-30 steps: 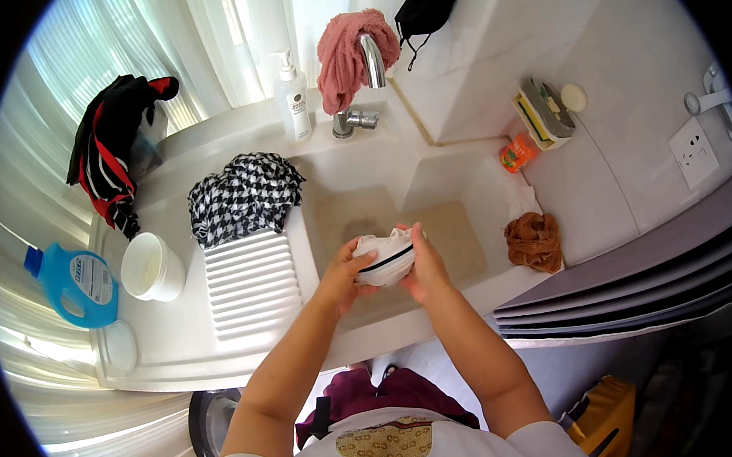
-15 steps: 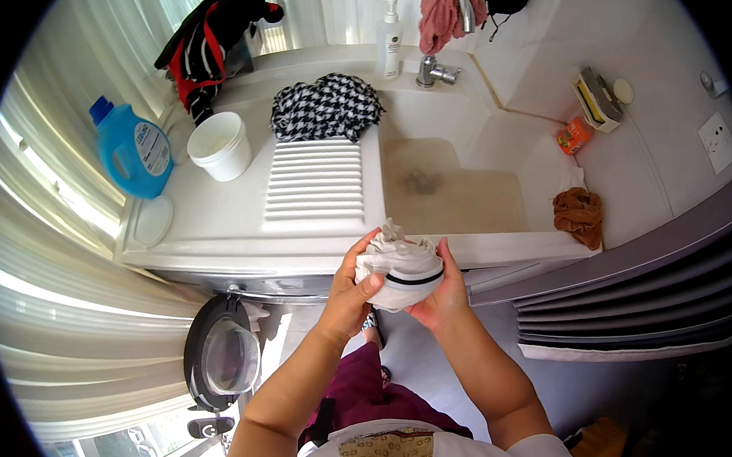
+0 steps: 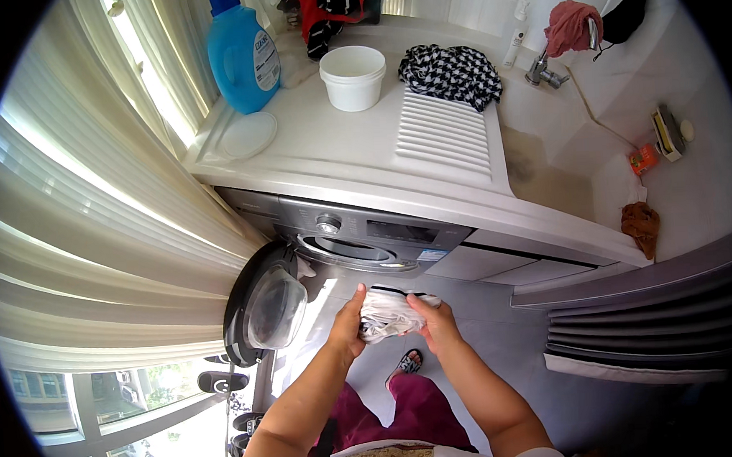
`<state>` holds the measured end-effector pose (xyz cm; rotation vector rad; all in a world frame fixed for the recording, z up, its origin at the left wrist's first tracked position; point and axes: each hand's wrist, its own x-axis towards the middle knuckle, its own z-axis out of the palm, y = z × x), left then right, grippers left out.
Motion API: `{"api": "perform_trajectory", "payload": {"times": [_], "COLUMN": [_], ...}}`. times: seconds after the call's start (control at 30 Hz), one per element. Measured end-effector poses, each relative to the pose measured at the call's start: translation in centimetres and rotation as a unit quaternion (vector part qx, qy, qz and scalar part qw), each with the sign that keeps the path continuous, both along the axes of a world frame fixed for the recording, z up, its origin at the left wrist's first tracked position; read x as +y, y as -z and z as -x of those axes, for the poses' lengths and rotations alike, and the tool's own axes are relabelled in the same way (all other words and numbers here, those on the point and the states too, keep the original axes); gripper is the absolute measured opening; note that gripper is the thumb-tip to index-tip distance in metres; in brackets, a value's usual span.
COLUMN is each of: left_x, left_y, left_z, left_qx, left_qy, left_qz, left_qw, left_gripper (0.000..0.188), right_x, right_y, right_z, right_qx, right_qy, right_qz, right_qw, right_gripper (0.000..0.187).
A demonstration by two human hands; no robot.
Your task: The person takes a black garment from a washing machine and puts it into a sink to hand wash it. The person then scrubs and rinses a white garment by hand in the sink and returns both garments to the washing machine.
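A crumpled white cloth garment (image 3: 392, 312) with a dark stripe is bunched up between my two hands, in front of the washing machine. My left hand (image 3: 349, 324) grips its left side, thumb pointing up. On the other side my right hand (image 3: 436, 323) clasps it, with the thumb laid over its top. The grey front-loading washing machine (image 3: 298, 212) has its round door (image 3: 274, 308) swung out to the left of my hands. A bit of pale fabric shows at the door opening.
On the white counter (image 3: 319, 152) stand a blue detergent bottle (image 3: 243, 64), a white tub (image 3: 355, 82) and a round lid (image 3: 249, 135). A houndstooth cloth (image 3: 450, 74) lies above the ridged washboard (image 3: 444, 136). The sink (image 3: 547, 171) holds cloudy water; a brown cloth (image 3: 641, 227) hangs by its edge.
My view has turned left toward the washing machine. My hands have moved away from the sink's edge with the white garment, which is now tipped, its stripe at the far side.
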<state>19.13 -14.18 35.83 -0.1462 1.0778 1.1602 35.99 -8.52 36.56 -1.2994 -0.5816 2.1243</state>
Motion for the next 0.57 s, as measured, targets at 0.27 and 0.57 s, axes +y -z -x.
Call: {"api": "perform_trajectory", "payload": {"times": [0.27,0.57], "left_x": [-11.3,-14.5], "left_y": [13.5,29.3], "left_z": [10.8,17.2], "left_qx": [-0.050,-0.003], "left_qy": [0.093,0.018], "left_qz": [0.011,-0.013], "left_qw": [0.994,1.000], "left_gripper": [0.068,0.049], "right_x": [-12.2,-15.2], "right_y": [13.0,28.9], "right_z": [10.9,15.6], "right_qx": [-0.100,0.099], "right_qy": [0.122,0.058], "right_qz": [0.102,0.139], "right_qw": [0.982,0.984], "right_gripper": [0.045,0.038]}}
